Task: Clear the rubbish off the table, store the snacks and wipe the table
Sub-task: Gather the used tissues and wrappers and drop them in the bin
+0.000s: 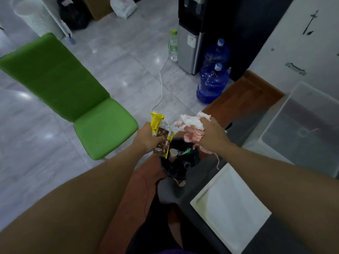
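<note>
My left hand (147, 137) grips yellow and brown snack wrappers (160, 133) just above the left rim of a bin lined with a black bag (180, 163). My right hand (211, 134) holds a bunch of crumpled white and pink tissues (190, 123) over the bin's right side. Inside the bin lie a paper cup (173, 154) and a green item. The dark table (256, 123) runs along the right.
A clear plastic storage box (300, 129) and its white lid (231, 204) sit on the table at right. A green chair (73, 96) stands to the left. Blue water jugs (212, 83), a dispenser (192, 33) and a white cable (161, 85) are on the floor ahead.
</note>
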